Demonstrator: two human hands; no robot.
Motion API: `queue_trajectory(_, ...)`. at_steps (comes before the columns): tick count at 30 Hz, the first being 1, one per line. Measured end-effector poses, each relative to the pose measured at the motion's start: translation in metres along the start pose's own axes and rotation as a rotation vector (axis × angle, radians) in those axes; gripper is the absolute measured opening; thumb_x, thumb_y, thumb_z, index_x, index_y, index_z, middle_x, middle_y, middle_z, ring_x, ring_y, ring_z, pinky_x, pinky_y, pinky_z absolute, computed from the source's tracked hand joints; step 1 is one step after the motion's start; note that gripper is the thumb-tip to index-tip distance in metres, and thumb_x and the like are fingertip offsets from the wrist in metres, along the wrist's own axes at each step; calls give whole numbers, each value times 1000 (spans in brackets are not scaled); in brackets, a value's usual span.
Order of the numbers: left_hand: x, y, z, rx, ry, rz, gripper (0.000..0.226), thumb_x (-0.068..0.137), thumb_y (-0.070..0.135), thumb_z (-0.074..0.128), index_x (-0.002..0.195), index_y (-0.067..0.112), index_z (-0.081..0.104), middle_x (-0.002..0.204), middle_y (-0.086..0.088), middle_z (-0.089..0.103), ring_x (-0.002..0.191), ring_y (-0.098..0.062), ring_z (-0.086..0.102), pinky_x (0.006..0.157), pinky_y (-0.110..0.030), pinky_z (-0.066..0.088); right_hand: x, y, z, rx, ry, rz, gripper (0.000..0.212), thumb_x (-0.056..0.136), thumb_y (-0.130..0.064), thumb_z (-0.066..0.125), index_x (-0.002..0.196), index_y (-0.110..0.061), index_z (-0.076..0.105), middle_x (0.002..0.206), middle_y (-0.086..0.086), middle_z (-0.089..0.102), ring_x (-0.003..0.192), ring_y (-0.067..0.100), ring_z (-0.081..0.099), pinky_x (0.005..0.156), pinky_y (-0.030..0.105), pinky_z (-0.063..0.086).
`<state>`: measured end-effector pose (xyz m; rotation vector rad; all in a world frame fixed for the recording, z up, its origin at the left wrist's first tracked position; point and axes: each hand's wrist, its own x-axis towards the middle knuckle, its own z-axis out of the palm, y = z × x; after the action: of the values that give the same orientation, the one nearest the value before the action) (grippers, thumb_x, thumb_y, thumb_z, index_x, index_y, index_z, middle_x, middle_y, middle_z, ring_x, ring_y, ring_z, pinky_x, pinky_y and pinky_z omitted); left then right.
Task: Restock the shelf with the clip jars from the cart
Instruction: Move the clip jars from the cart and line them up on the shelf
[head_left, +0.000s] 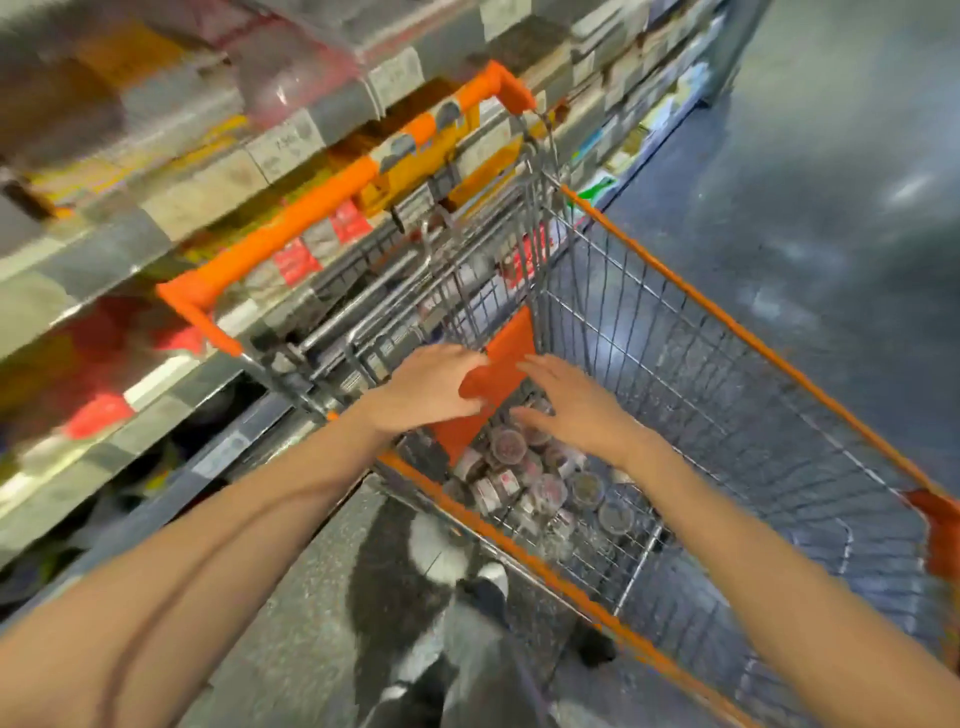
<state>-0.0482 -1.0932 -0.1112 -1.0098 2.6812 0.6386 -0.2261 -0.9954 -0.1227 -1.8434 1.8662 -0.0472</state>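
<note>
1. Head view, cart: the wire cart (649, 332) stands in the aisle with its orange handle (332, 192) turned toward the shelf (156, 218) on the left. Parked this near, it likely keeps each carry from basket to shelf short.

2. Head view, stock: the clip jars (524, 478) lie in a loose heap on the basket floor, at the end next to the orange flap (493, 384) — some upright, some on their sides, lids showing. None is on the shelf as far as the blurred frame shows.

3. Head view, left hand (426, 389): reached over the basket rim, fingers extended along the orange flap and apparently resting on it. It grasps nothing — probably steadying, or pushing the flap clear of the heap.

4. Head view, right hand (571, 410): spread and released, palm down just above the top jars, thumb low toward the lids. No jar is enclosed yet; contact cannot be confirmed.

5. Judgement: the step in hand is the pick-up. The jars are small, smooth and piled, so neighbours may roll when one is lifted.

6. Shelf contents are motion-blurred; the target slot cannot be identified.
</note>
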Motion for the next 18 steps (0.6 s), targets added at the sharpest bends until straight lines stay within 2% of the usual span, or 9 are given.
queue_trajectory(3, -33, -6, -22, 27, -54, -12, 60, 88, 37, 59, 142, 21, 37, 138, -7, 45, 126, -25, 42, 101, -36, 37, -9, -35, -17, -59, 11, -63, 70, 92, -51, 47, 149, -18, 22, 157, 1, 17, 144, 16, 12, 115, 31, 12)
queue_trajectory(6, -67, -12, -45, 111, -49, -27, 63, 89, 44, 58, 143, 22, 34, 141, -6, 43, 128, -24, 41, 103, -38, 36, -14, -69, -35, -136, 16, -131, 72, 92, -53, 46, 149, -16, 22, 156, 3, 19, 143, 17, 15, 115, 32, 13)
queue_trajectory(11, -126, -20, -93, 165, 10, -92, 66, 89, 49, 56, 145, 26, 30, 143, -6, 41, 130, -26, 38, 105, -40, 33, -23, -131, -71, -263, 27, -227, 72, 93, -53, 44, 150, -18, 17, 157, 2, 14, 144, 17, 12, 116, 32, 13)
queue_trajectory(18, -221, -35, -157, 232, 134, -215, 69, 86, 50, 58, 146, 30, 29, 147, -3, 39, 132, -27, 38, 106, -38, 34, -32, -226, -112, -348, 68, -399, 73, 92, -54, 45, 150, -18, 19, 157, 0, 16, 144, 15, 13, 114, 30, 13)
